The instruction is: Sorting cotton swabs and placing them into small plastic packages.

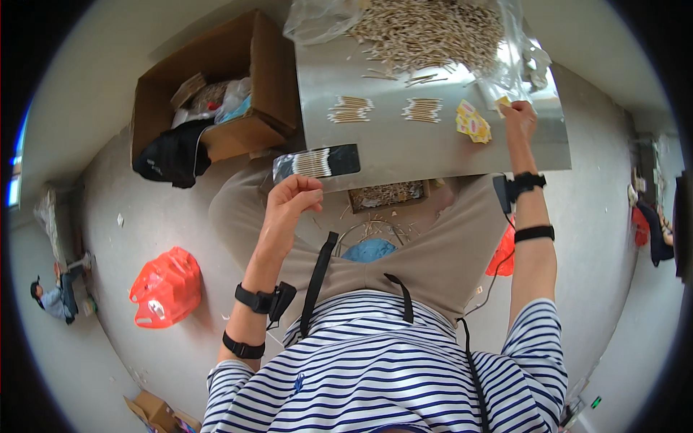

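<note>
My right hand (518,119) reaches to the right side of the metal table and pinches a small yellow paper slip (503,105). Left of it lies a loose stack of yellow printed slips (473,123). My left hand (294,200) is at the table's near left edge, thumb and fingertips drawn together; whether anything is between them is too small to tell. Just beyond its fingers lies a clear plastic bag (286,167) on a dark pad (345,159), with a row of cotton swabs (312,162) on it. Two neat swab bundles (351,110) (422,110) rest farther back.
A big heap of loose cotton swabs (433,32) covers the table's far part, with clear plastic around it. An open cardboard box (271,79) stands left. Below the table edge is a swab-filled box (386,195). A red plastic bag (167,285) sits on the floor.
</note>
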A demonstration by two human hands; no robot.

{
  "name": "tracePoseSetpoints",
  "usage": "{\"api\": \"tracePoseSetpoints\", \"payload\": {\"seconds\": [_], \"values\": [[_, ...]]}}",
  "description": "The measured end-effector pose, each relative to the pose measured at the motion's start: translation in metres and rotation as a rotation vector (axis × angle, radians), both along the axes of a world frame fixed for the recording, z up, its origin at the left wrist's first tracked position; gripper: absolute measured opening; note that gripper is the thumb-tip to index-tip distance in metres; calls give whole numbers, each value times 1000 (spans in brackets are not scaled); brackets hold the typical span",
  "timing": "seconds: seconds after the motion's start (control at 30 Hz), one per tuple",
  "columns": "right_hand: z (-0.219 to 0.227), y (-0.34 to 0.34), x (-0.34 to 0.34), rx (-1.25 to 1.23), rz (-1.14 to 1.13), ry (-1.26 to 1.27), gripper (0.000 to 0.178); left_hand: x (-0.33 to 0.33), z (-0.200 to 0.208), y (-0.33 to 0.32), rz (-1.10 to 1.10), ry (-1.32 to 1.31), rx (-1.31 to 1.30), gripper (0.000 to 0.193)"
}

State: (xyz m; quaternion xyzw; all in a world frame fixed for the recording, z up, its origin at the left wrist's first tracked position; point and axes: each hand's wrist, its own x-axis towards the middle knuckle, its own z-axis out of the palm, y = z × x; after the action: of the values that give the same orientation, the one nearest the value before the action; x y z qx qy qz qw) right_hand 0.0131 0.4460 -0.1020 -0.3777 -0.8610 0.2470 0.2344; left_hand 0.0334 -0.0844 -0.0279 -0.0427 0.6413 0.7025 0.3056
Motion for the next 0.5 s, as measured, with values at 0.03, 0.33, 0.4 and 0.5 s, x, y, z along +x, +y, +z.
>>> {"api": "tracePoseSetpoints", "payload": {"seconds": [0.03, 0.33, 0.4, 0.5], "values": [[11, -17, 0, -10, 25, -2, 24, 3, -7, -5, 25, -2, -10, 19], [63, -296, 52, -1067, 912, -239, 16, 19, -26, 25, -50, -115, 125, 11], [56, -315, 52, -1079, 908, -228, 13, 19, -33, 12, 14, -99, 94, 9], [48, -324, 49, -1272, 708, -178, 11, 18, -39, 0, 144, -122, 70, 9]]}}
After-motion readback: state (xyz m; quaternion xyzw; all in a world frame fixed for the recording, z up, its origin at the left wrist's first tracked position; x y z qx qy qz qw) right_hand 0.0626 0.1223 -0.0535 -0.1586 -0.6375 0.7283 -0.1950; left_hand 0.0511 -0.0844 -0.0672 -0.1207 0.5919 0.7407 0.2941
